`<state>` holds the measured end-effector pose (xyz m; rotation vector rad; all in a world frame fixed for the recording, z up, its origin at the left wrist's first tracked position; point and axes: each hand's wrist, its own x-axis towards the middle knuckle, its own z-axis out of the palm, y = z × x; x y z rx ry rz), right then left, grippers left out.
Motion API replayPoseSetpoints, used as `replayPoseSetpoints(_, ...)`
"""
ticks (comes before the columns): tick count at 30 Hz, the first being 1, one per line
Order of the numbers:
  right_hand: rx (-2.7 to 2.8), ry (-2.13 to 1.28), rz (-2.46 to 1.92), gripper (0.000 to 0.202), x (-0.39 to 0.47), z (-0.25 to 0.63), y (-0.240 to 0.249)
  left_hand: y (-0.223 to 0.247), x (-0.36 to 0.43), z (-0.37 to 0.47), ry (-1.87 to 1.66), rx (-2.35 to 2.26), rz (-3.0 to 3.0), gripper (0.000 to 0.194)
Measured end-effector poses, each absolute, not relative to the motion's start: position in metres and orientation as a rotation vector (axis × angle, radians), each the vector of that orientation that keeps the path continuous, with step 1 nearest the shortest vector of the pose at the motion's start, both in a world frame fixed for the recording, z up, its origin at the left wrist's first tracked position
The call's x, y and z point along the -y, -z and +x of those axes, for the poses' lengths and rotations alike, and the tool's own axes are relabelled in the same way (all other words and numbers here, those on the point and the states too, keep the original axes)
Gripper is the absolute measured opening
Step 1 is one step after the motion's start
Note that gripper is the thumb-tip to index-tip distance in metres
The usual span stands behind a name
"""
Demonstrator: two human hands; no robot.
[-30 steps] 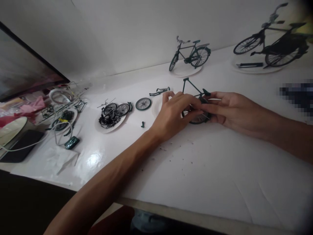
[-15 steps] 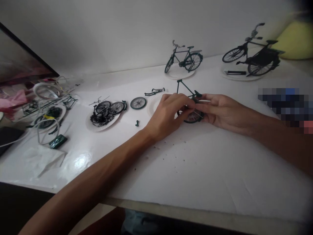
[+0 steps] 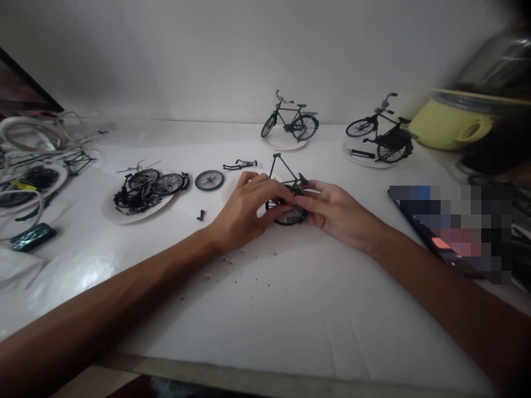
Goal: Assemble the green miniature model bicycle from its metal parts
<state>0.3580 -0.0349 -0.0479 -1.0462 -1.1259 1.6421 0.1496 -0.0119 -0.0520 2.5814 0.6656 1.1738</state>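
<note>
Head view: left hand [image 3: 243, 213], right hand [image 3: 334, 213] both clamped on one half-built model bicycle [image 3: 287, 190]; two finished model bicycles [image 3: 290, 119] behind; one loose wheel [image 3: 209, 180] on surface [image 3: 290, 298].

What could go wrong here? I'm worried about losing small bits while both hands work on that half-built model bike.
The left hand and right hand pinch the half-built bike low over the table; a slip might bend its thin frame. The left forearm lies near a tiny loose part and could sweep it away.
</note>
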Motion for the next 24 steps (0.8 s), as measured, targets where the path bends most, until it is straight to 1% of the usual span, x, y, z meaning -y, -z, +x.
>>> replayPoseSetpoints(4, 1.087, -1.628, -1.119, 0.029, 0.035, 0.355, 0.045, 0.053, 0.012, 0.151, -1.201, -0.677, 2.528, 0.016)
replayPoseSetpoints(12, 1.133, -1.612, -1.231, 0.029, 0.031, 0.355, 0.042, 0.049, 0.009, 0.147, -1.145, -0.695, 2.442, 0.007)
replayPoseSetpoints(16, 1.202, -1.584, -1.294, 0.028, 0.029, 0.358, 0.043, 0.048, 0.007, 0.146, -1.092, -0.662, 2.542, 0.013)
replayPoseSetpoints(21, 1.188, -1.514, -1.301, 0.029, 0.028, 0.359, 0.050, 0.052, 0.007, 0.147, -1.153, -0.668, 2.583, 0.003)
replayPoseSetpoints(24, 1.147, -1.528, -1.253, 0.032, 0.029, 0.360, 0.052, 0.053, 0.008, 0.148, -1.198, -0.678, 2.545, 0.002)
